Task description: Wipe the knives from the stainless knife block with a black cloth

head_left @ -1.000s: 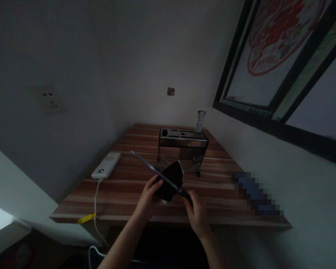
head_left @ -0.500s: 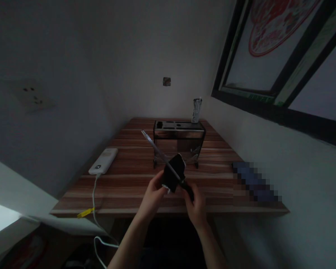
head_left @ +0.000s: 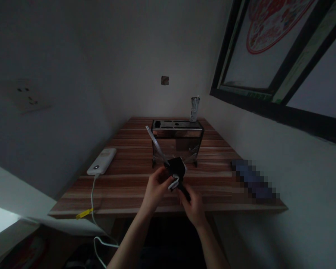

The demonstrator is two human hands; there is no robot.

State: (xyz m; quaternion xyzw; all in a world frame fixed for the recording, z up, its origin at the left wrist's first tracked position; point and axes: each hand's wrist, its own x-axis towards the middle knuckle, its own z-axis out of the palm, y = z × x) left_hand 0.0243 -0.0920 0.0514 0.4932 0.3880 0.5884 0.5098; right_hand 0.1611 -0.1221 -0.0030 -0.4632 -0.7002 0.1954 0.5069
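My right hand is closed around the black handle of a long, slim metal utensil. Its shiny shaft slants up and left over the table; whether it is a knife or another tool I cannot tell. Pinched in my left hand is a black cloth with a whitish edge, folded around the shaft just above the handle. Beyond both hands stands a metal rack with slots in its top and clear plastic hanging about its lower part.
A silvery, crumpled upright piece rises at the rack's right end. On the wooden table, a white power bank with a white cable and yellow tag lies left. A pixelated dark object lies right, near the wall.
The black cloth has turned and now wraps around the shaft, showing a pale edge. The utensil has tilted a little more upright, its tip shifting right. Both hands stay close together.
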